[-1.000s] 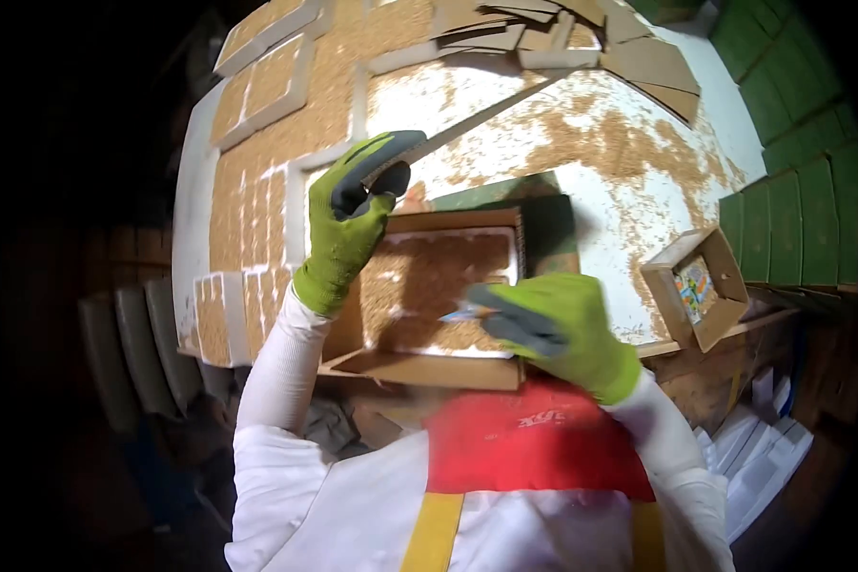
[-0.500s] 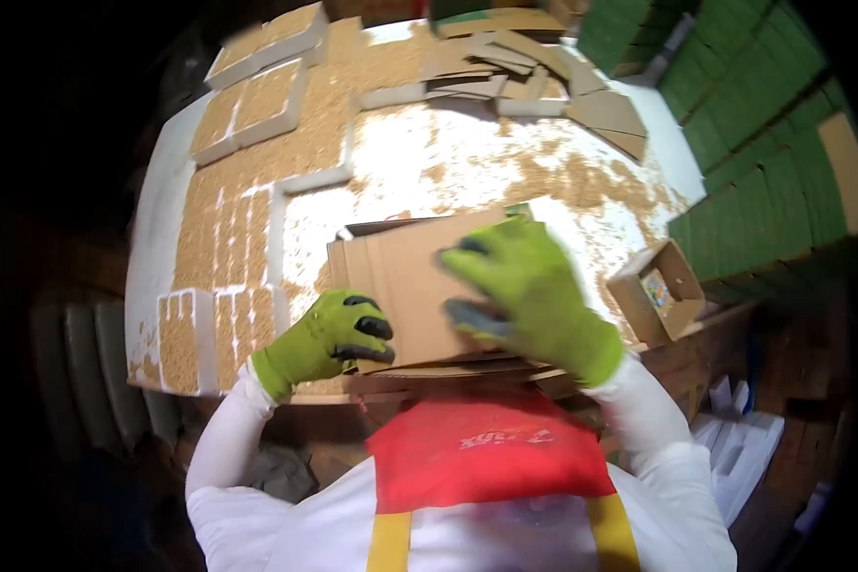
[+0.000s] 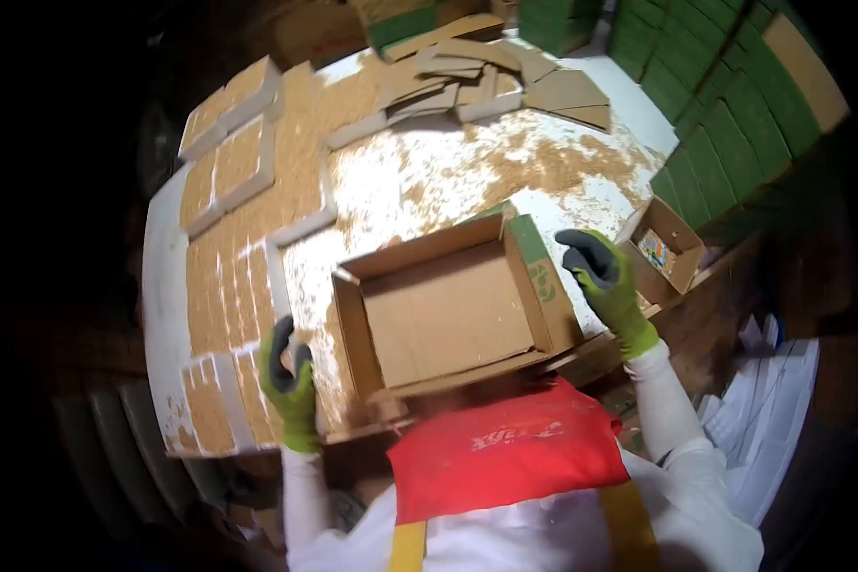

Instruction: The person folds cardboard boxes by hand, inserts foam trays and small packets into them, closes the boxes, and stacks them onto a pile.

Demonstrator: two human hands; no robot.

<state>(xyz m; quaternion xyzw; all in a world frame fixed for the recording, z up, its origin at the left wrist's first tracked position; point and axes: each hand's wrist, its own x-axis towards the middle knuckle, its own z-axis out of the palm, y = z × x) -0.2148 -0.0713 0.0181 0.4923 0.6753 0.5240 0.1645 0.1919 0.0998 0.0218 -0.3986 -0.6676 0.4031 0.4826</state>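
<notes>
An open cardboard box (image 3: 448, 319) stands on the table in front of me, its bare brown bottom showing. Its right side is covered in green print. My left hand (image 3: 291, 386), in a green and grey glove, hovers left of the box with thumb and fingers apart. On the other side, my right hand (image 3: 605, 286) is raised just off the green wall, fingers curved and holding nothing. Neither glove appears to touch the box. A small blurred brown piece shows at the box's near left corner.
White blocks with brown crumb-covered tops (image 3: 243, 186) line the table's left. Cardboard scraps (image 3: 562, 95) lie at the back. Stacked green boxes (image 3: 734, 143) stand to the right. A small open box (image 3: 672, 243) with colourful contents sits at the right edge. Crumbs litter the white table (image 3: 429, 172).
Both hands have moved apart, away from the cardboard. The brown panel that covered the box's top is gone from there, so the inside shows. The view has shifted slightly.
</notes>
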